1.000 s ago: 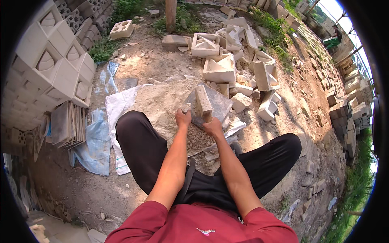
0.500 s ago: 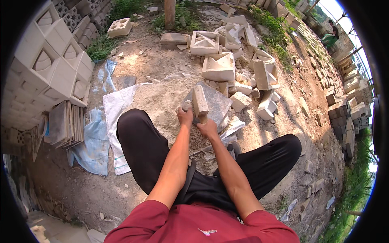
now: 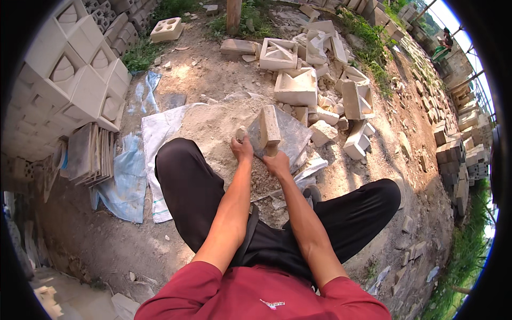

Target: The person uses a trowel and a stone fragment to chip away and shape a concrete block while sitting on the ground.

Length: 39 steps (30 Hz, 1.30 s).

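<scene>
My right hand [image 3: 277,164] grips the short handle of a dusty, block-headed mallet [image 3: 270,125]. The mallet's long pale head points away from me, over a thin grey slab [image 3: 293,132] lying on the ground. Just to the left, my left hand [image 3: 242,150] is closed round a small pale chunk of broken block [image 3: 241,132]; its top shows above the fingers. A small gap separates chunk and mallet. Beneath and around both hands spreads a heap of pale crushed grit [image 3: 208,125], partly on a white sack [image 3: 160,125].
Broken pale blocks [image 3: 296,87] and rubble lie beyond the slab to the right. Stacked patterned blocks [image 3: 80,74] rise at the left, above leaning thin boards [image 3: 96,154] and a blue sheet [image 3: 125,181]. A wooden post [image 3: 233,16] stands ahead. Another person [image 3: 444,45] is far off right.
My left hand with the chunk has moved slightly left, widening the gap to the mallet. The right hand keeps its grip on the handle. The whole view has shifted a little.
</scene>
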Available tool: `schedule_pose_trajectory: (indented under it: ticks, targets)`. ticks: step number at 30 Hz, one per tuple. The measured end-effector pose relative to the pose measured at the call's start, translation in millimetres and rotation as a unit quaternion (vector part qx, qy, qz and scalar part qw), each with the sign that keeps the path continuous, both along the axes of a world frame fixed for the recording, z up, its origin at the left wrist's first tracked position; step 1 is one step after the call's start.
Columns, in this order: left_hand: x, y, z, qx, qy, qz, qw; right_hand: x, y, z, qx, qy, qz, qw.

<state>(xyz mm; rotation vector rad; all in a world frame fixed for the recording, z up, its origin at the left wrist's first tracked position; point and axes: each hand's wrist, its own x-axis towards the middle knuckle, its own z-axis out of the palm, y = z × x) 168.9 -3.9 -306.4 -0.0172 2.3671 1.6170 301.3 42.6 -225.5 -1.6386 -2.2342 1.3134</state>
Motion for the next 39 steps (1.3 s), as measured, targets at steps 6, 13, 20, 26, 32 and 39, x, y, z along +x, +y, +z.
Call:
schedule_pose_trajectory:
  ticks: [6,13,20,26,32,39]
  targets:
    - [7,4,8,-0.038,-0.002,-0.068,0.997,15,2,5,-0.037,-0.050,-0.002,0.998]
    - [4,11,6,-0.073,-0.005,-0.143,0.987,10,6,5,0.011,-0.007,-0.060,0.998]
    - [3,10,14,-0.097,-0.054,-0.190,0.975,24,23,-3,0.012,-0.058,0.001,0.998]
    - [13,13,22,-0.110,-0.014,-0.212,0.971,29,16,-11,-0.017,-0.024,-0.059,0.998]
    - [2,10,7,-0.130,-0.023,-0.221,0.966,16,7,9,-0.003,-0.023,-0.006,1.000]
    - [5,20,0,-0.048,-0.102,-0.136,0.984,7,-4,-19,0.042,0.014,-0.032,0.999]
